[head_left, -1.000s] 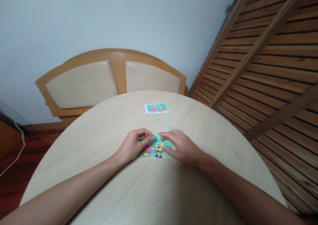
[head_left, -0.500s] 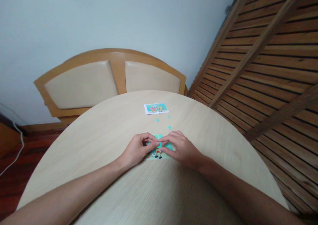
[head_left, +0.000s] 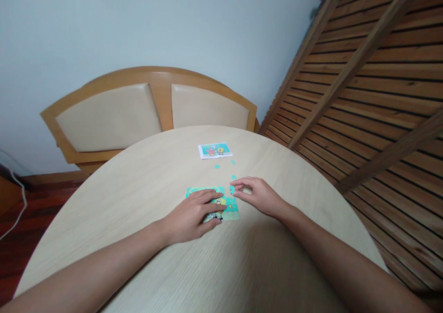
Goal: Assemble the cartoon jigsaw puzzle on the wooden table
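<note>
A small teal cartoon jigsaw puzzle point(head_left: 230, 206) lies on the round pale wooden table point(head_left: 145, 184). My left hand point(head_left: 194, 215) rests flat on the puzzle with its fingers stretched out over the picture. My right hand point(head_left: 258, 194) sits just right of the puzzle's top corner, thumb and forefinger pinched on a small teal puzzle piece point(head_left: 232, 189). Two more loose teal pieces point(head_left: 217, 167) lie on the table a little farther away. Beyond them lies a small reference picture card point(head_left: 215, 150) with the same cartoon image.
A wooden bench with two beige padded backrests point(head_left: 152, 112) stands behind the table against a pale blue wall. A slatted wooden frame point(head_left: 363, 87) leans at the right. A white cable point(head_left: 19, 202) hangs at the far left over a dark red floor.
My hands have parted. The left hand has flattened onto the puzzle, while the right hand has moved right and away to the puzzle's top right corner, pinching a loose piece.
</note>
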`<state>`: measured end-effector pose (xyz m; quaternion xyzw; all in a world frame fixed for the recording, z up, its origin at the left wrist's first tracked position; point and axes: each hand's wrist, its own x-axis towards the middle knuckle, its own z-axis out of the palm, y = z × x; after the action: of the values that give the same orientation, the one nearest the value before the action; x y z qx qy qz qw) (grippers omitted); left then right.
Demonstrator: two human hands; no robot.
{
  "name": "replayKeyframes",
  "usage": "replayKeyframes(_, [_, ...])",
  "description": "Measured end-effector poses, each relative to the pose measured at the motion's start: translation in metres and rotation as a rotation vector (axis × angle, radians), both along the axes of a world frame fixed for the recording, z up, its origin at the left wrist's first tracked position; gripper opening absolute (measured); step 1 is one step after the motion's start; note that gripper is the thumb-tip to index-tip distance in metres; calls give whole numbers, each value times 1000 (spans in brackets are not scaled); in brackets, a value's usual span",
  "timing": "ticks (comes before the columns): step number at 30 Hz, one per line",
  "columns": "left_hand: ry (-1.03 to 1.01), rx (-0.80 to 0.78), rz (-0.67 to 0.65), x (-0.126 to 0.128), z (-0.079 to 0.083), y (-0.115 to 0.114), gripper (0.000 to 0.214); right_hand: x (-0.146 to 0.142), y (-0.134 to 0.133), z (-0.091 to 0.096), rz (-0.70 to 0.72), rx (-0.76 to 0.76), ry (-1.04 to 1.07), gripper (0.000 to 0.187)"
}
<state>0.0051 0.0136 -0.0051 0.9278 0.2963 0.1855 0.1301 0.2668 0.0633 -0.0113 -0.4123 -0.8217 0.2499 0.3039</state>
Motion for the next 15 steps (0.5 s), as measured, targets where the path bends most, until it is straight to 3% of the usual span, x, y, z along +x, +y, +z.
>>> replayKeyframes(15, [6,-6,-15,-2,-2,0,35,1,3,-5,81,123,-70,17])
